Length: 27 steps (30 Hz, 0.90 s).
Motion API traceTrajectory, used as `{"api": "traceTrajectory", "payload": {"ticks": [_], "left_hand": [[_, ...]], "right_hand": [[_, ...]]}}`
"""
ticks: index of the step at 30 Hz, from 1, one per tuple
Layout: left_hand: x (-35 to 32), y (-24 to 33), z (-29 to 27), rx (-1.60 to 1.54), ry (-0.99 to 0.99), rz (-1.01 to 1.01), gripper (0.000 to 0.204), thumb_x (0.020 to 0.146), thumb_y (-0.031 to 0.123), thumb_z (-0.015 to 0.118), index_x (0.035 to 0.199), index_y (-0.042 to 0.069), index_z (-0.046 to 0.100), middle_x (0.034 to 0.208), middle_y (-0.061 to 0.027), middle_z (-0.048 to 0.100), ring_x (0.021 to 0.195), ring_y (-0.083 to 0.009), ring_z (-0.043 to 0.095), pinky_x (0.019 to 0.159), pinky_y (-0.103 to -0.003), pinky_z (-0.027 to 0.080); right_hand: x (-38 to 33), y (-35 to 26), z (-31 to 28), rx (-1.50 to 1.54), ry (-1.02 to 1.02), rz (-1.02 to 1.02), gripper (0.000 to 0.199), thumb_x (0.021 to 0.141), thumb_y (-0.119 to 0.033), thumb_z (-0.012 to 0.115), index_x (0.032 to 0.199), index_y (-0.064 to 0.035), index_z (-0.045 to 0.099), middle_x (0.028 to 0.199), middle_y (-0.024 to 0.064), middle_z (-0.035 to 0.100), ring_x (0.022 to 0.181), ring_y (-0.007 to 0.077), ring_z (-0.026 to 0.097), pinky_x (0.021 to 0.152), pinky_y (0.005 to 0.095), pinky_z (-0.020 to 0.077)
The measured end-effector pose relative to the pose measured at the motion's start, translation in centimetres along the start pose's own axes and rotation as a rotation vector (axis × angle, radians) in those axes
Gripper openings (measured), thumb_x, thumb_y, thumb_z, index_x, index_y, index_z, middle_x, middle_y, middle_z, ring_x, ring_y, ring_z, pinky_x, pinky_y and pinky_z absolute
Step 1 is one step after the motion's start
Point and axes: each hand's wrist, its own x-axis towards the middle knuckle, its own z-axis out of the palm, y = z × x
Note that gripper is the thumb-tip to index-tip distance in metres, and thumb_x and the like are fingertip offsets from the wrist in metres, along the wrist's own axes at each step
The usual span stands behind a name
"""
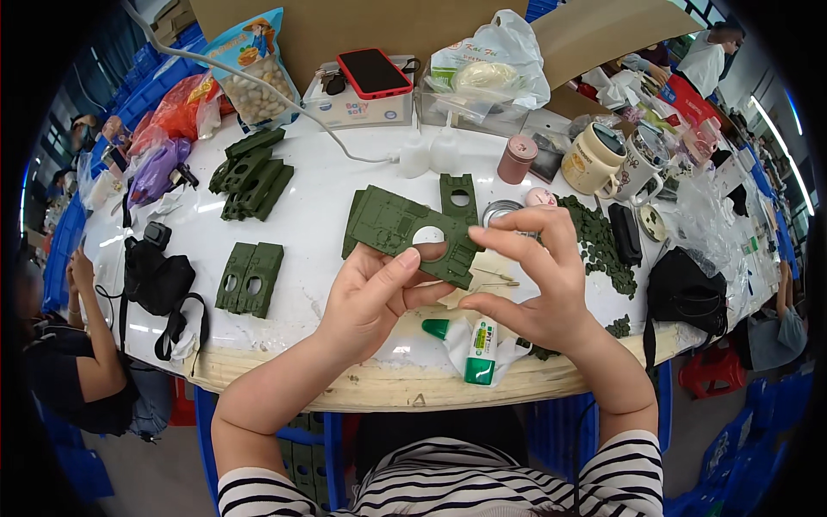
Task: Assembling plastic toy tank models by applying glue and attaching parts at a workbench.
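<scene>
Centrally, a flat olive-green plastic plate (405, 231) with a round hole and moulded ribs is held tilted above the worktop (319, 189), at mid-picture. The left hand (372, 297) has its grip clamped on the plate's lower edge, thumb pressed flat just below the hole. The right hand (536, 280), at 3 o'clock of the plate, has thumb and forefinger curled apart in an open pinch, fingertips near the plate's right end; whether they hold any small piece cannot be told.

At 6 o'clock of the hands lies a white glue tube (480, 349) with a green base, and beside it a green cone-shaped cap (436, 327). At 1 o'clock of the plate sits a smaller green panel (457, 196) with a hole, and next to it a round metal tin (500, 211). At 3 o'clock spreads a heap of tiny dark-green bits (599, 241). At 9 o'clock lie two matte green slabs (250, 277), each with a hole; at 10 o'clock a stack of similar parts (251, 174). The worktop is round, glossy white, with a bare wooden rim. At 12 o'clock a red phone (374, 72) rests on a box.
</scene>
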Motion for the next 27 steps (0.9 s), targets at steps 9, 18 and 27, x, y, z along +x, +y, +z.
{"api": "traceTrajectory", "payload": {"ticks": [9, 18, 27], "left_hand": [[-0.7, -0.3, 0.6, 0.1, -0.01, 0.09, 0.036, 0.096, 0.01, 0.048, 0.128, 0.0, 0.033, 0.124, -0.0157, 0.051, 0.119, -0.0233, 0.052, 0.094, -0.038, 0.051], [-0.8, -0.5, 0.7, 0.131, 0.006, 0.14, 0.035, 0.096, 0.012, 0.049, 0.127, -0.001, 0.037, 0.122, -0.0154, 0.055, 0.114, -0.0215, 0.055, 0.091, -0.035, 0.052], [-0.7, -0.5, 0.5, 0.132, 0.007, 0.111, 0.035, 0.096, 0.013, 0.049, 0.126, -0.001, 0.038, 0.121, -0.0156, 0.055, 0.111, -0.0212, 0.057, 0.089, -0.035, 0.053]], "right_hand": [[-1.0, -0.4, 0.9, -0.02, 0.048, -0.084, 0.03, 0.058, -0.014, 0.083, 0.086, -0.0107, 0.071, 0.075, 0.0004, 0.053, 0.075, 0.0216, 0.049, 0.064, 0.0319, 0.042], [-1.1, -0.6, 1.2, -0.013, 0.042, -0.082, 0.03, 0.057, -0.012, 0.082, 0.085, -0.0079, 0.071, 0.074, 0.0009, 0.054, 0.073, 0.0217, 0.048, 0.063, 0.0321, 0.0415], [-1.1, -0.5, 1.3, 0.0, 0.057, -0.098, 0.032, 0.057, -0.013, 0.083, 0.086, -0.0073, 0.07, 0.075, 0.0012, 0.053, 0.071, 0.0213, 0.048, 0.06, 0.0316, 0.0412]]}}
